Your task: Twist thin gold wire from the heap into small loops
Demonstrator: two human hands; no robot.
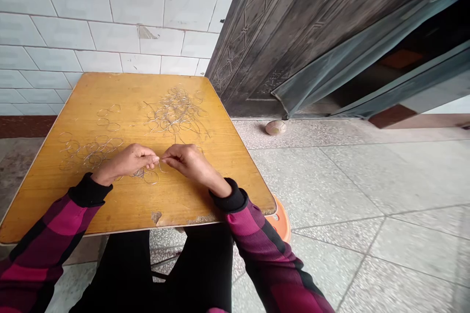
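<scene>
Thin wire (160, 167) is in small gap between two hands, above table (125, 210). Left hand (135, 158): thumb and finger pinched on wire. Right hand (187, 159): fingertips also together, seemingly on same wire. Free part bends downward, toward near table edge; full axis too fine to tell. Far wire pile (178, 110) lies beyond, nearer to right hand; looped wires (96, 151) beside left.
</scene>
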